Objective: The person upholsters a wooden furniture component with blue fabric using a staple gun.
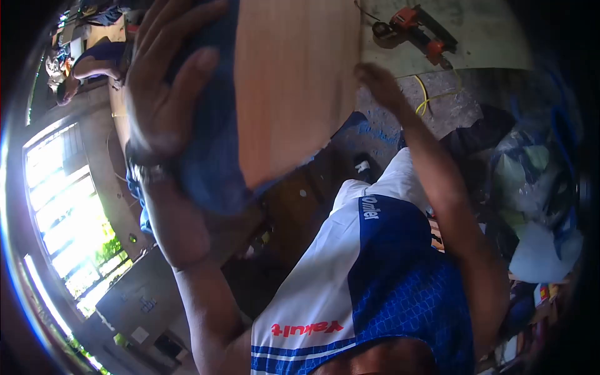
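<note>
A pale wooden panel point(294, 87) with a curved near edge lies before me, with blue cloth point(209, 134) along its left side and showing under its near edge. My left hand point(165, 87) is over the cloth, fingers stretched and thumb apart, and a watch-like band circles the wrist. At the panel's right edge is my right hand point(378, 84), its bent fingers blurred and dark; I cannot tell whether they grip the edge.
A red and black nail gun point(425, 37) lies on the pale surface point(487, 37) at the back right. Below it hangs a yellow hose point(422, 97). Clear plastic bags point(528, 162) are heaped at right. Another person point(97, 65) is at far left, above a bright window point(69, 206).
</note>
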The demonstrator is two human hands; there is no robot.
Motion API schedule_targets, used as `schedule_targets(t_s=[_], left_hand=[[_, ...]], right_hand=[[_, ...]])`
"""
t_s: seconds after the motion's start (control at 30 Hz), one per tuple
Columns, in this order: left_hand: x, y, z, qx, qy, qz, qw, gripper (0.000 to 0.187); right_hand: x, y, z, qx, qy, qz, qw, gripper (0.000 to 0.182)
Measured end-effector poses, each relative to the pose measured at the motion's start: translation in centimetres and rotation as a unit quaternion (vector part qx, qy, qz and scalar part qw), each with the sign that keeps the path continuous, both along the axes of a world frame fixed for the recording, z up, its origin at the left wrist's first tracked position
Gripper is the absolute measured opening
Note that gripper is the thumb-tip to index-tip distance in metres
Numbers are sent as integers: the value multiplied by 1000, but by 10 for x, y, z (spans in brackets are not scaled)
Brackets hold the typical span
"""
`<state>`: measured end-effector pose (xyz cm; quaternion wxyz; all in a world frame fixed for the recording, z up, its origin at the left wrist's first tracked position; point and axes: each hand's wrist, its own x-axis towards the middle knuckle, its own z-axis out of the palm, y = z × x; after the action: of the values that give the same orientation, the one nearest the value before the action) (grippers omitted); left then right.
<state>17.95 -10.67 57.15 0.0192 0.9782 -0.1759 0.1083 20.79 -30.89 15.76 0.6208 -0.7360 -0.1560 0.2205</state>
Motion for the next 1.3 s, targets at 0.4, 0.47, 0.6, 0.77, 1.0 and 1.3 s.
schedule_targets(t_s=[0.4,0.47,0.6,0.77,1.0,1.3], left_hand=[[-79,15,-13,-129,-26,-75,989,41],[-81,13,-12,-175,-16,-83,981,40],[-83,11,-15,-208,-38,-84,974,37],[-67,26,-24,-165,-62,-96,980,33],[-66,27,-29,-243,-43,-120,962,34],[-46,37,-49,-217,-47,-76,972,38]], right_hand=[[-201,41,258,305,-116,-102,940,37],[-205,44,267,316,-116,-99,937,36],[-184,50,273,325,-43,-83,941,31],[-173,60,297,424,44,-105,898,25],[-170,81,293,446,5,-199,873,21],[-151,110,298,467,31,-255,846,25]])
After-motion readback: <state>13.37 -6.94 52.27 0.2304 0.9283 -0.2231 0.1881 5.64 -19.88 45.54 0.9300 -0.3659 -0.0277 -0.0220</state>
